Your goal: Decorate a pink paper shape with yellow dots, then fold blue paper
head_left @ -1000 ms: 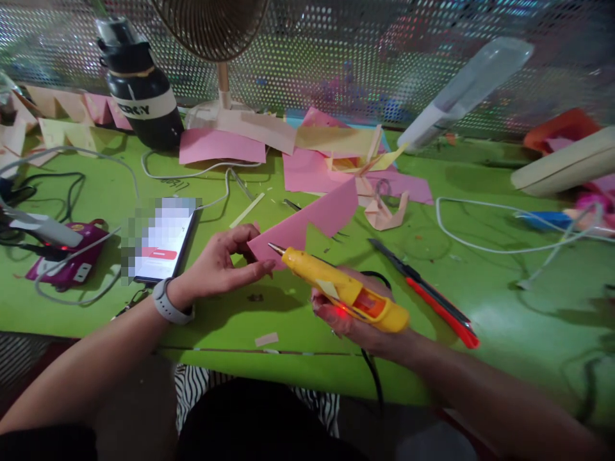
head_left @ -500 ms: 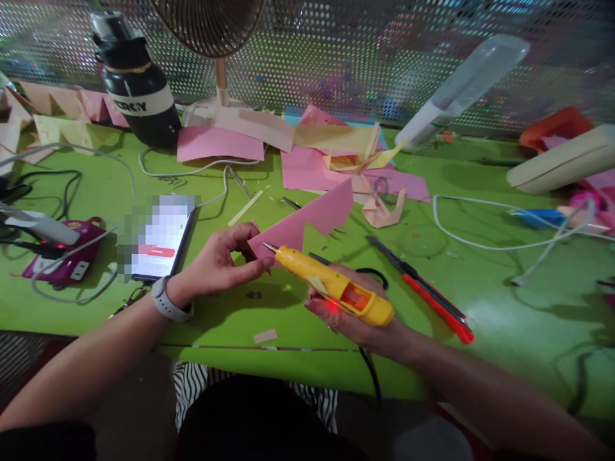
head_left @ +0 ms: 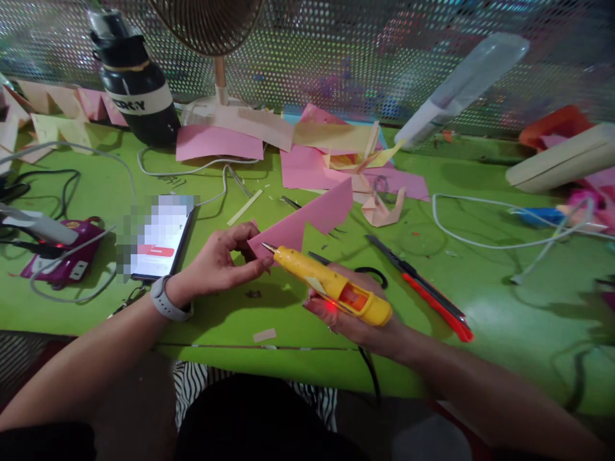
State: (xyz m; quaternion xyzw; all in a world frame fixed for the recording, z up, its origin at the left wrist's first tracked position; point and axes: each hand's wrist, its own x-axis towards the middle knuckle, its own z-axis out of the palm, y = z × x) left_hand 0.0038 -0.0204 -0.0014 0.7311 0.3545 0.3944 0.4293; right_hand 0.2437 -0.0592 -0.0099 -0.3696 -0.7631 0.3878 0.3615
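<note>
Some of the right hand (head_left: 356, 328) hides behind the yellow glue gun (head_left: 319, 275).

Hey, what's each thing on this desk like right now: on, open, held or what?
Yellow plastic glue gun: in the right hand, red light glowing
Pink notched paper: held at one end by the left hand
Red-and-black utility knife: lying down, blade seemingly out
Flat rectangular phone: screen lit
Magenta plastic power strip: plugged into, red light on
Black round bottle: standing, top closed
Brown round fan: spinning or not, can't tell
</note>
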